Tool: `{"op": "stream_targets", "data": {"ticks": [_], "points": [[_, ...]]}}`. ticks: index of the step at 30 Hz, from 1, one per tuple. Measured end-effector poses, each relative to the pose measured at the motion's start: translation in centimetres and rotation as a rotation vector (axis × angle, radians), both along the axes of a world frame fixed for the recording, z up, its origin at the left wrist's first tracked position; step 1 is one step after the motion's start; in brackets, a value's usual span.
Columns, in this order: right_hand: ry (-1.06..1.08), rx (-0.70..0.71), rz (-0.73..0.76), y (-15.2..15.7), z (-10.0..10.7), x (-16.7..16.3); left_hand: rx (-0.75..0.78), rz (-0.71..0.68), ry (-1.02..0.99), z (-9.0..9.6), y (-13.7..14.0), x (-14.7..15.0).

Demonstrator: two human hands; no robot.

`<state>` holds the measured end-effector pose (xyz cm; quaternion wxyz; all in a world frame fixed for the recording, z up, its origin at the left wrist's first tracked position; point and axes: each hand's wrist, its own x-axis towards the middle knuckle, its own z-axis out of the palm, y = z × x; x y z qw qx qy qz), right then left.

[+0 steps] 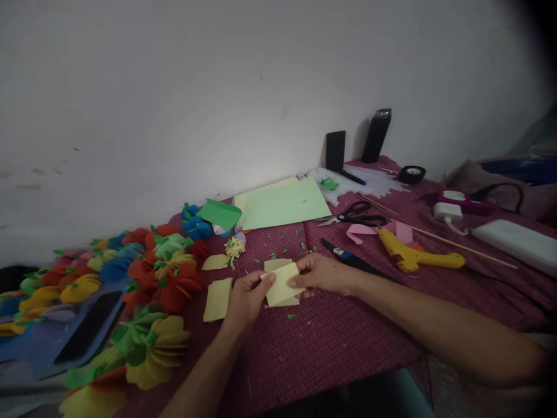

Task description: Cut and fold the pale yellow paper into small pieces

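Between my two hands is a small pale yellow paper piece (282, 283), held above the table in the head view. My left hand (249, 293) pinches its left side with the thumb on top. The right edge is gripped by my right hand (317, 274), thumb over the front. More yellow paper (278, 264) shows behind and below it, partly covered. To the left of my left hand sits a stack of yellow paper pieces (217, 299). Further back lie a cut yellow piece (215, 262) and a bunch of yellow paper scraps (235, 247).
Colourful paper pumpkins (167, 278) crowd the left side around a dark phone (89, 326). Black scissors (354, 215), a utility knife (335, 248) and a yellow glue gun (413, 255) lie right. Green sheets (285, 203) rest by the wall. A black bottle (378, 136) stands behind.
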<state>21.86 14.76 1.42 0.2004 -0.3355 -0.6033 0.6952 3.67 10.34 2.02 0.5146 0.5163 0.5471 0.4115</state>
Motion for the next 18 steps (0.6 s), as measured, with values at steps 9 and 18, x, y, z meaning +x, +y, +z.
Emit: {"op": "stream_targets", "data": {"ticks": [9,18], "points": [[0.026,0.259,-0.131,0.08,-0.28,-0.38,0.012,-0.085,0.045,-0.38,-0.22,0.37],[-0.054,0.285,-0.051,-0.21,-0.36,-0.41,0.008,-0.155,0.106,-0.49,-0.36,0.56]]}}
